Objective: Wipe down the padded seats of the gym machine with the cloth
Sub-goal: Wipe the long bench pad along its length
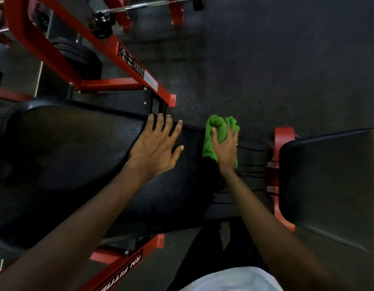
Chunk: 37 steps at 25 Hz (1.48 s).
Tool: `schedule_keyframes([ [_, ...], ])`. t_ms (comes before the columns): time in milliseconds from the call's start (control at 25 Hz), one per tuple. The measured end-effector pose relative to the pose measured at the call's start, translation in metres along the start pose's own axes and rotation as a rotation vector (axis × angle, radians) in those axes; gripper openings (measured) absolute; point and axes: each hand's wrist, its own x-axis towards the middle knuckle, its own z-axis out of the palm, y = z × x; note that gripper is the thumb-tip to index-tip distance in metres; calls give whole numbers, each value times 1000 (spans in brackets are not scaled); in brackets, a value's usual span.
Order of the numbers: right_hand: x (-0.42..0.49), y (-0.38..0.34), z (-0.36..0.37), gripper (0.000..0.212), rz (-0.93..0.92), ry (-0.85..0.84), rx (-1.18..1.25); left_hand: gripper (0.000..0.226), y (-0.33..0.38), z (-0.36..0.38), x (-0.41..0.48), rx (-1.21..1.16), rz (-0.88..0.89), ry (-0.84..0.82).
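Observation:
A long black padded seat of a red-framed gym machine runs across the view from the left. My left hand rests flat on the pad near its far edge, fingers spread and straight. My right hand grips a bunched green cloth and presses it on the pad's narrow right end, at the far edge. A second black pad lies to the right, separated by a gap with red brackets.
The red steel frame rises at the upper left with black weight plates behind it. A barbell sits on a rack at the top. Dark rubber floor spreads beyond the pads. Another red frame bar runs below the seat.

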Motion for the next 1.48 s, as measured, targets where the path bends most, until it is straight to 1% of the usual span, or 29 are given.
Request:
schedule_keyframes([
  [80, 28, 14, -11, 63, 145, 18, -23, 74, 1, 0, 0, 8, -2, 0],
  [160, 34, 21, -17, 65, 191, 33, -40, 75, 1, 1, 1, 13, 2, -1],
  [280, -2, 17, -12, 67, 99, 29, -34, 75, 1, 0, 0, 8, 2, 0],
  [440, -73, 11, -10, 74, -40, -31, -54, 75, 2, 0, 1, 0, 0, -5],
  [560, -71, 1, -8, 79, -90, 12, -11, 75, 2, 1, 2, 5, -5, -6],
  [600, -61, -3, -6, 76, -102, 51, 10, 75, 1, 2, 1, 3, -6, 3],
  [720, -28, -3, -2, 55, -158, 120, -11, 75, 1, 1, 1, -7, -2, 2],
  [800, -41, 0, -2, 58, -153, 68, -20, 75, 2, 1, 2, -7, -2, 0],
  [880, -82, -1, -5, 56, -205, 31, -9, 75, 2, 2, 2, -2, 0, 0],
  [920, -109, -1, -6, 53, -252, -3, -4, 75, 2, 2, 2, 0, 2, -2],
  [1040, -183, 6, -9, 55, -445, -202, -63, 75, 2, 4, 3, 1, 1, 8],
  [1120, -184, 26, -16, 55, -555, -298, -112, 75, 2, 5, 2, 5, -4, 4],
  [1160, -174, 37, -20, 54, -549, -297, -124, 75, 2, 5, 2, 7, -4, 7],
  [1240, -146, 53, -27, 54, -421, -209, -98, 75, 2, 4, 2, 14, -2, 17],
  [1320, -135, 53, -25, 56, -281, -100, -13, 75, 2, 4, 2, 13, 2, 13],
  [1360, -140, 43, -19, 55, -258, -71, 21, 75, 2, 5, 2, 12, 2, 11],
  [1440, -165, 15, -5, 54, -301, -99, 48, 75, 3, 7, 3, 16, -3, 20],
  [1480, -177, 2, 0, 54, -372, -132, 43, 75, 2, 7, 3, 17, -5, 23],
])
